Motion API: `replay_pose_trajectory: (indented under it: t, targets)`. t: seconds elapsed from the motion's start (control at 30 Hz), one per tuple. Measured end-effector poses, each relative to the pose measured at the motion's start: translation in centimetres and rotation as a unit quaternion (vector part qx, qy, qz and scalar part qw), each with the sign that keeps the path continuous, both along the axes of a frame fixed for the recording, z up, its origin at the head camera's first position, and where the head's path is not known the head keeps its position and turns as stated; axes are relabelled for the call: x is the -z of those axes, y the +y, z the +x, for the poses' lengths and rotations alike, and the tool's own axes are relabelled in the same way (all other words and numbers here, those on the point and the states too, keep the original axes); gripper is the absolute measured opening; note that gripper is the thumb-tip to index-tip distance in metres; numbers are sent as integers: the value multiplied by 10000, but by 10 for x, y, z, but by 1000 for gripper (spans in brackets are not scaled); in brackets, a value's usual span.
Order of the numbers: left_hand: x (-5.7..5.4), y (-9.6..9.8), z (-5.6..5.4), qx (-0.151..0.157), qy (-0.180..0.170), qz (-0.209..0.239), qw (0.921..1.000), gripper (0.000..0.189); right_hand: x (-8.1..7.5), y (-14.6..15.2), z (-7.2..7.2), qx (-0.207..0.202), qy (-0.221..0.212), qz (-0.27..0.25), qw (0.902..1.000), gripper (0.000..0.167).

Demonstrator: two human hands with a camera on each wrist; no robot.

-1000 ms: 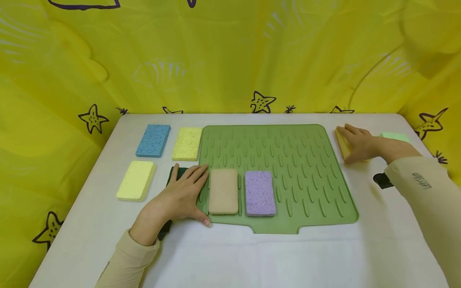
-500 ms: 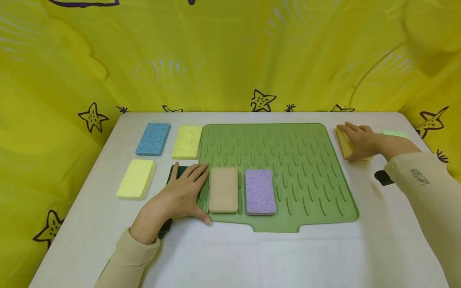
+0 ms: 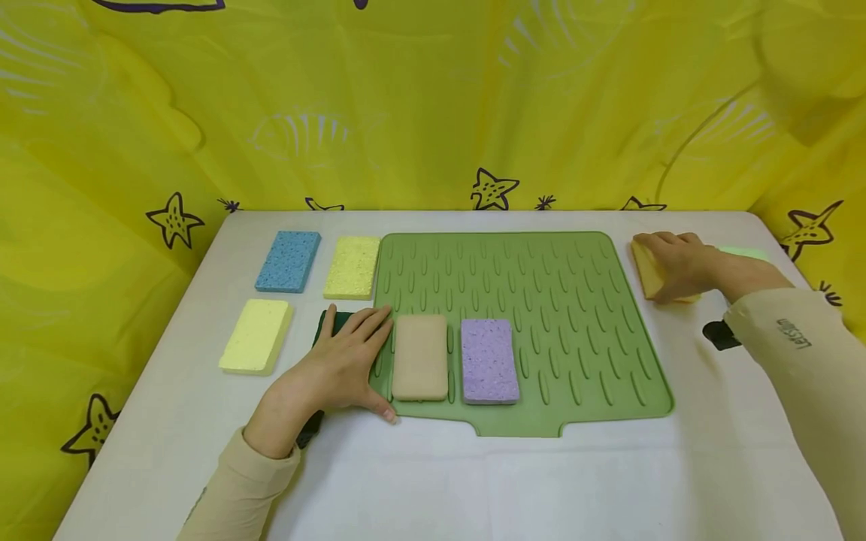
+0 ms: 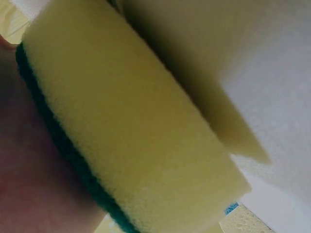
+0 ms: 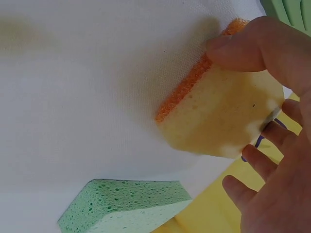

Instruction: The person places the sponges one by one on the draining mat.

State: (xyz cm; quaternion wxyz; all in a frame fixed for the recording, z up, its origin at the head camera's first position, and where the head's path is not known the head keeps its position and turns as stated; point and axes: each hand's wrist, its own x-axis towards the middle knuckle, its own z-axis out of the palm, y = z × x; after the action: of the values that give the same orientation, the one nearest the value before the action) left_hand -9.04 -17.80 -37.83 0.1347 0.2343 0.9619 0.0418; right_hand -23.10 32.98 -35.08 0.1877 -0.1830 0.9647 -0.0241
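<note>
Pinching an orange-edged sponge (image 5: 218,116), the right hand (image 3: 685,266) arches; the left hand (image 3: 345,367) spreads over a green-topped sponge (image 4: 131,109).

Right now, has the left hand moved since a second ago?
No. Measured against the green mat, the left hand is in the same place.

Soft, diffuse light falls across the white tabletop (image 3: 433,488), with a faint shadow beside the right sleeve (image 3: 798,383); in the left-wrist view, the green-backed sponge (image 4: 136,126) looms dim and blurred.
</note>
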Motion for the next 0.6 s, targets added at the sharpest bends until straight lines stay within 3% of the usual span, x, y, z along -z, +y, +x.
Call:
replay_pose_trajectory:
  t: [0.6]
  targets:
    - [0,0,0,26,-16,-28,10000,139,-1,3,7,-160,764,202,9967,102]
